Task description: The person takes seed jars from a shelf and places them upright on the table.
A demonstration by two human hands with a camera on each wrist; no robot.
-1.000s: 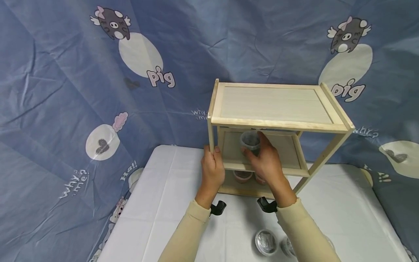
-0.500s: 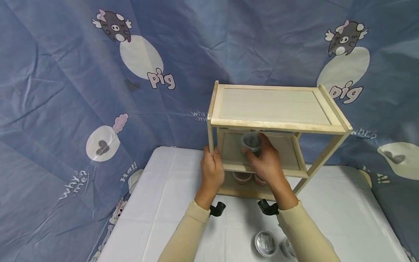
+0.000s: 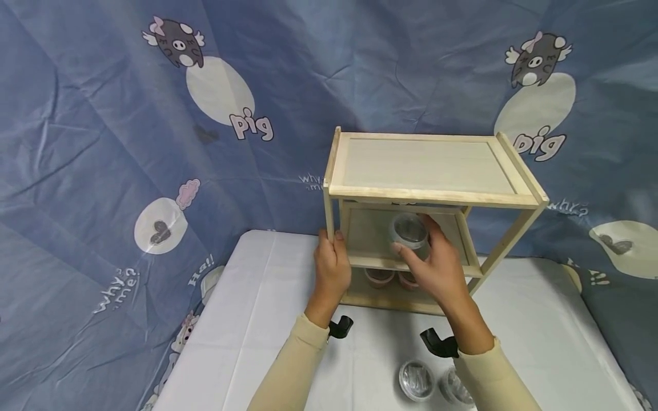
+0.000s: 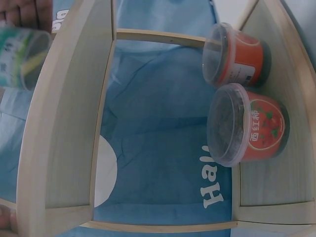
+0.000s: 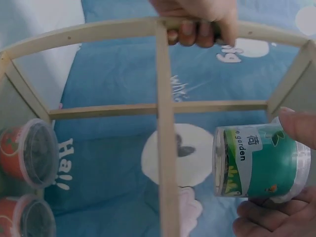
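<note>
My left hand [image 3: 332,265] grips the left front post of a small wooden shelf rack [image 3: 426,165]. In my right hand [image 3: 443,268] is a clear-lidded plastic cup [image 3: 409,231], held between thumb and fingers over the middle shelf. Its green label with a leaf print shows on the cup [image 5: 264,160] in the right wrist view. Whether its base touches the shelf cannot be told. Below, on the bottom shelf, two red-labelled tubs stand side by side, one tub [image 4: 266,126] nearer the left wrist camera and the other tub [image 4: 249,57] beyond it.
On the white-covered table [image 3: 277,342], near the front, sit a clear-lidded tub [image 3: 416,381] and a second tub [image 3: 454,386] beside it, partly behind my right sleeve. A blue printed cloth [image 3: 288,68] hangs behind the rack, whose top board overhangs my right hand.
My right hand and the green-labelled cup have shifted right and slightly toward me, still under the top board. The left hand keeps its grip on the post.
</note>
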